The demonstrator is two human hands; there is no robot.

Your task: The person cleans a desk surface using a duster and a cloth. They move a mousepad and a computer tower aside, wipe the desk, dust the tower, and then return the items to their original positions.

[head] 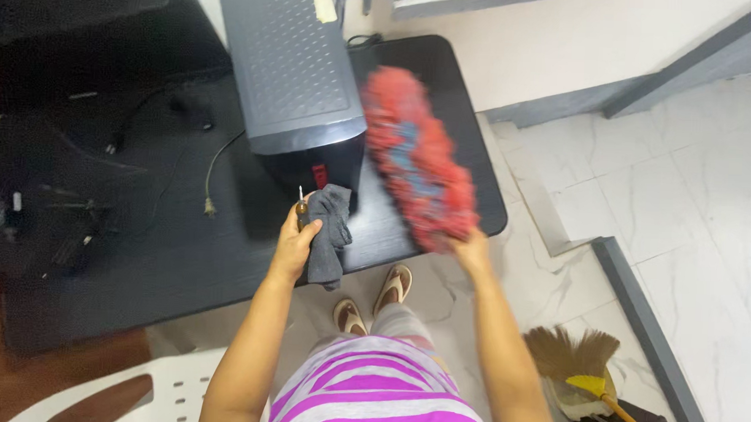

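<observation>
Over the near edge of the black tabletop [179,253], both hands are up and busy. Left hand [296,243] is closed around a dark grey cloth [330,234], which hangs down from the fist across that near edge, and the same fist also pins a slim tool with a brown handle and a thin metal tip [301,201] poking upward, just in front of the computer tower.

Right hand [473,247] is clamped on the base of a fluffy red duster with blue flecks [416,158]; the handle itself is hidden in the grip. That duster is blurred, tilted up and away from the hand, stretching over the right part of the tabletop and lying just beside the tower's right flank. Whether the fluff touches the case, I cannot tell.

And the grey computer tower [293,72] lies on its side toward the far edge, its patterned panel facing up, its dark front end turned toward the person. Off to the left, loose black cables and a plug [209,204] sprawl across the tabletop.

Down below, two feet in sandals [376,300] stand on the white marble floor [697,183], a striped pink and white shirt [376,397] fills the bottom, a white plastic chair [174,388] sits lower left, and a soft broom [576,363] rests lower right.
</observation>
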